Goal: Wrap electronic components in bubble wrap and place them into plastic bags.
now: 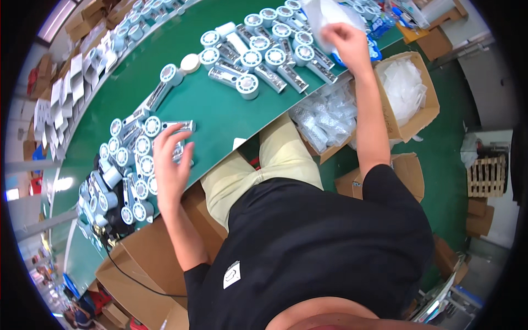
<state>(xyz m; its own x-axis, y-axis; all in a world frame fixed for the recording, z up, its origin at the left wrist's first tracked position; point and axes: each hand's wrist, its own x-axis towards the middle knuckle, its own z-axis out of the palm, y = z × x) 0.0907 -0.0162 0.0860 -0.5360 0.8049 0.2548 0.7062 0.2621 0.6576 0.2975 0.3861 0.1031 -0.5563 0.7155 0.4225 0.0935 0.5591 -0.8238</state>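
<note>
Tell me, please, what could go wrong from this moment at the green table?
The right hand is at a white plastic sheet beside the light-blue devices; pulling it might disturb them.

The nearest device to that forearm has its handle end close to the edge of the green table; a bump could send it off.

The left hand is close to a crowded device cluster; a careless sweep may knock pieces together.

A factory workshop, by the look of it: a long green worktop (pixel 214 113) carries clusters of near-identical pale-blue devices (pixel 247 86) (far too many for any home), open cardboard boxes (pixel 386 116) of translucent plastic bags (pixel 404 88) stand beside it, and a slatted wooden pallet (pixel 487 177) shows across the green floor (pixel 446 212).
</note>
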